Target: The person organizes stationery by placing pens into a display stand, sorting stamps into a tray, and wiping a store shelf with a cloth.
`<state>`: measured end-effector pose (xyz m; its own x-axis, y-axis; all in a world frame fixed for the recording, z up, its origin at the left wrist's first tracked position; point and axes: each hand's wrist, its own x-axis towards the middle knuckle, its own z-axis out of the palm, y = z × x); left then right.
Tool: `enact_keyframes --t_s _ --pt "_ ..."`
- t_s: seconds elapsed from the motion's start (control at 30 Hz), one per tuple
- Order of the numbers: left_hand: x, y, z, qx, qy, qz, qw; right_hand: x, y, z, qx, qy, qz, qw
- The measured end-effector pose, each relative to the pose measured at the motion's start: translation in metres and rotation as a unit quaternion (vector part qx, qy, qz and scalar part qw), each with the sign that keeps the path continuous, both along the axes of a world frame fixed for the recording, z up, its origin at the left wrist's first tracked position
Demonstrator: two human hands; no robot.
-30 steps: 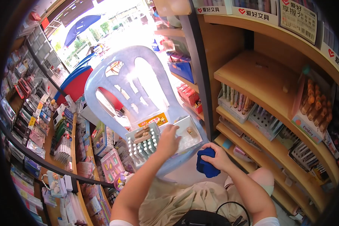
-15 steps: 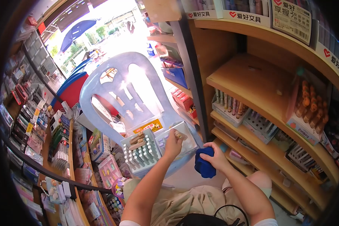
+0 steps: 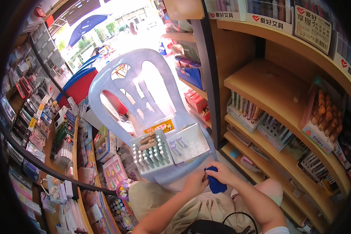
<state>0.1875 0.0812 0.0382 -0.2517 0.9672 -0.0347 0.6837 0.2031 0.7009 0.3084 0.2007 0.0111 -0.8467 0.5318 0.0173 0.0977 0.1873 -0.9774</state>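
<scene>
A bunched blue cloth (image 3: 217, 187) is gripped in my right hand (image 3: 224, 174) above my lap. Close against it is my left hand (image 3: 196, 182), its fingers pinched together at the cloth's edge; what they hold, if anything, is hidden. Beyond my hands, a light blue plastic chair (image 3: 98, 87) carries two boxes on its seat. The left box (image 3: 156, 172) has rows of upright white-capped pens (image 3: 149, 155), with a few brown pieces (image 3: 147, 141) lying on top. In the pale right box (image 3: 193, 159) several small purple pieces (image 3: 178, 145) stand at its left side.
Shelves (image 3: 257, 86) with boxed pens rise on my right. Packed stationery racks (image 3: 43, 171) line my left. An orange-labelled clear box (image 3: 159, 126) sits behind the two boxes, against the chair back. A bright doorway with a blue umbrella (image 3: 85, 28) lies ahead.
My left hand has left the right box and come back to the blue cloth. The right hand, still with the cloth, has moved slightly down, and the view has shifted a little.
</scene>
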Motion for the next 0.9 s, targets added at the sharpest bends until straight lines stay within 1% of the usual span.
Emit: enact_keyframes --t_s 0.1,0.17,0.2,0.27,0.3,0.33,0.37,0.43,0.47,0.5,0.57,0.6,0.63,0.67,0.7,0.73,0.77,0.83,0.87,0.9 --pt "0.007 -0.022 -0.03 0.053 -0.134 0.012 0.989 0.0 -0.005 -0.014 -0.048 -0.06 0.018 0.997" --pt "0.009 -0.028 -0.043 0.05 -0.31 0.105 0.944 0.001 -0.012 -0.011 -0.073 -0.1 -0.027 0.992" --pt "0.009 -0.031 -0.051 0.048 -0.394 0.151 0.905 0.001 -0.017 -0.006 -0.085 -0.119 -0.048 0.988" --pt "0.001 -0.036 -0.083 0.054 -0.373 0.156 0.913 -0.003 -0.033 -0.001 -0.14 -0.09 -0.031 0.986" --pt "-0.002 -0.038 -0.092 0.057 -0.361 0.159 0.917 -0.004 -0.04 -0.002 -0.167 -0.075 -0.022 0.983" --pt "-0.001 -0.039 -0.087 0.059 -0.381 0.174 0.906 -0.007 -0.043 -0.02 -0.082 -0.046 0.005 0.996" --pt "0.001 -0.042 -0.08 0.06 -0.401 0.187 0.895 -0.006 -0.042 -0.034 -0.074 -0.054 0.03 0.995" --pt "-0.003 -0.044 -0.074 0.07 -0.424 0.201 0.88 -0.005 -0.041 -0.038 -0.061 -0.07 0.078 0.993" --pt "-0.01 -0.045 -0.074 0.079 -0.427 0.202 0.878 -0.005 -0.042 -0.039 -0.078 -0.077 0.095 0.989" --pt "-0.017 -0.047 -0.072 0.09 -0.431 0.204 0.874 -0.004 -0.044 -0.033 -0.069 -0.089 0.111 0.987" --pt "-0.027 -0.042 -0.052 0.119 -0.412 0.221 0.876 -0.004 -0.049 -0.014 -0.051 -0.114 0.148 0.981" --pt "-0.031 -0.04 -0.045 0.13 -0.401 0.22 0.88 -0.006 -0.053 -0.017 -0.148 -0.069 0.13 0.978" --pt "-0.034 -0.039 -0.041 0.14 -0.389 0.219 0.884 -0.009 -0.051 -0.018 -0.184 -0.07 0.096 0.976" --pt "-0.035 -0.039 -0.039 0.152 -0.418 0.21 0.871 -0.012 -0.048 -0.018 -0.22 -0.069 0.061 0.971" --pt "-0.034 -0.039 -0.039 0.146 -0.399 0.197 0.884 -0.014 -0.046 -0.017 -0.256 -0.069 0.026 0.964" --pt "-0.031 -0.039 -0.039 0.14 -0.379 0.183 0.896 -0.015 -0.044 -0.019 -0.317 -0.024 -0.007 0.948" --pt "-0.027 -0.04 -0.039 0.132 -0.359 0.169 0.908 -0.014 -0.043 -0.017 -0.353 -0.004 0.008 0.936" --pt "-0.014 -0.039 -0.04 0.126 -0.382 0.188 0.896 -0.012 -0.041 -0.013 -0.421 0.036 0.039 0.906" --pt "-0.01 -0.039 -0.041 0.123 -0.393 0.198 0.889 -0.011 -0.042 -0.017 -0.422 0.027 0.044 0.905" --pt "-0.014 -0.039 -0.043 0.137 -0.399 0.185 0.888 -0.011 -0.042 -0.017 -0.404 0.015 0.074 0.912"
